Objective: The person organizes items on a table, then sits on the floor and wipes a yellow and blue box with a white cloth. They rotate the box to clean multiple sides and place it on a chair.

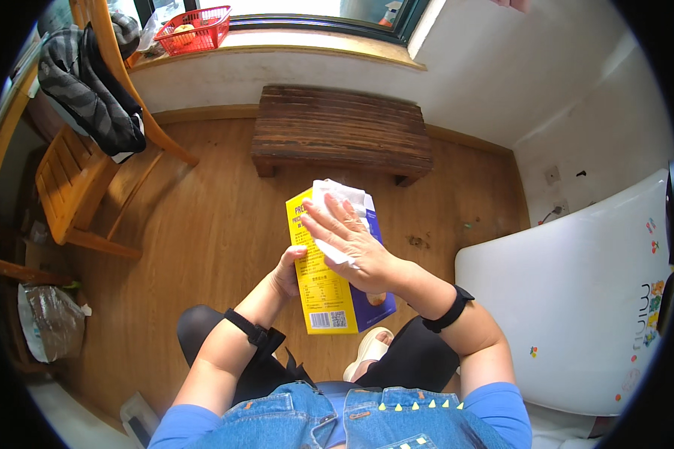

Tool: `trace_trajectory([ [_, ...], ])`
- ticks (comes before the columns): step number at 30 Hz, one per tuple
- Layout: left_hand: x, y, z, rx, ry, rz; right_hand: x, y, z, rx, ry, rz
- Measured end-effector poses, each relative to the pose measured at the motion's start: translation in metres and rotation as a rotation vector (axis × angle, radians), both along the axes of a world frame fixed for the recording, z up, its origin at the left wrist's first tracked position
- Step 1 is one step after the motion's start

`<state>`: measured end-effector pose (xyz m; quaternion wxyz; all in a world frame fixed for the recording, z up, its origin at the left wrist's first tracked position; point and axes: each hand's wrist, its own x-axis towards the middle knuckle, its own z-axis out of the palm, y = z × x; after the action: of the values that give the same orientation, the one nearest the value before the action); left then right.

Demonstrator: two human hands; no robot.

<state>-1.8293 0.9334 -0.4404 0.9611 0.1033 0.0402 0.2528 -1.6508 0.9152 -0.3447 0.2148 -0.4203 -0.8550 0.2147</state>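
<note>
A yellow and purple cardboard box (327,297), printed with writing and codes, is held in the air above my lap. My left hand (287,273) grips it by the left side, thumb on the yellow face and the other fingers mostly hidden behind. Across the upper part of the box lies my right hand (365,250), its fingers stretched out flat. Beneath that palm is a white tissue or thin cloth (340,195), pressed against the box and showing above the fingers and below the palm. The purple face is partly covered by the right hand.
A dark slatted wooden bench (342,129) stands ahead by the wall. On the left is a wooden chair (78,191) with a grey-black garment (90,90) over it. A white appliance with stickers (550,280) stands at right. The windowsill holds a red plastic basket (202,36).
</note>
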Motion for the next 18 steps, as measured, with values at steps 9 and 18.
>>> trace_trajectory([
  [9,-0.001,-0.003,0.013,-0.057,-0.141,-0.022,0.056,0.031,-0.034,-0.211,0.341,-0.203],
  [18,-0.002,0.009,-0.003,-0.081,0.017,0.122,0.019,-0.073,0.004,-0.146,0.183,0.140],
])
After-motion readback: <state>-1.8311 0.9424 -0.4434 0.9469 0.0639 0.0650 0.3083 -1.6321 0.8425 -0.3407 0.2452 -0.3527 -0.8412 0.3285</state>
